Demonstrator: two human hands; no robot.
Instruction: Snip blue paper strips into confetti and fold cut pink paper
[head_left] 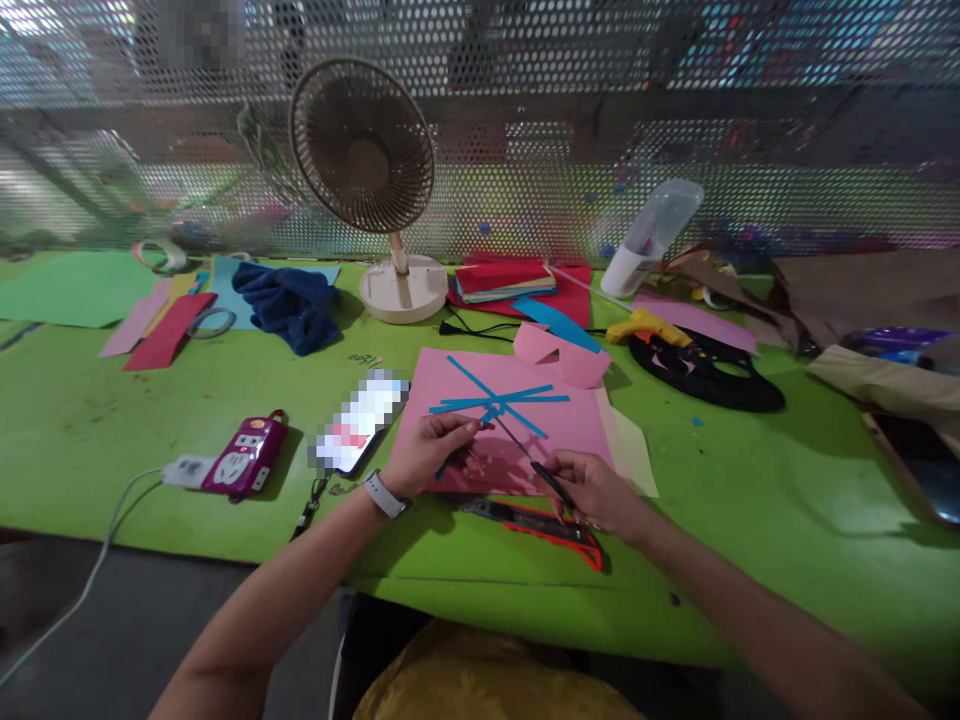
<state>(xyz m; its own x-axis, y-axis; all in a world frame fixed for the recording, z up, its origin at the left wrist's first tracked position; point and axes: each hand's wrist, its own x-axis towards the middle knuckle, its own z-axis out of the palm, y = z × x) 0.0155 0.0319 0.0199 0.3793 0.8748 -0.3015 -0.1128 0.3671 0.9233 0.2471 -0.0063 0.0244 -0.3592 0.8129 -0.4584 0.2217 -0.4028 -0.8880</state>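
Observation:
Pink paper (517, 470) lies in front of me, with several narrow blue paper strips (532, 397) crossing on it like a star. My left hand (442, 448), a watch on its wrist, rests over the paper's left part. Its thumb and fingers are pinched on a small blue paper piece near where the strips cross. My right hand (589, 488) is closed around the black handle of a thin tool (553, 483) with a slim metal shaft. The tool's tip reaches the blue bits by my left fingertips; its exact kind is unclear. Below lies a black-and-orange cutter-like object (551, 525).
A phone (364, 420) and a purple power socket (244, 455) lie to the left. Behind stand a fan (405, 285) and a stack of coloured paper (506, 282). A yellow glue gun (649, 327) rests on black material (739, 388) at right. Another phone (919, 465) lies far right.

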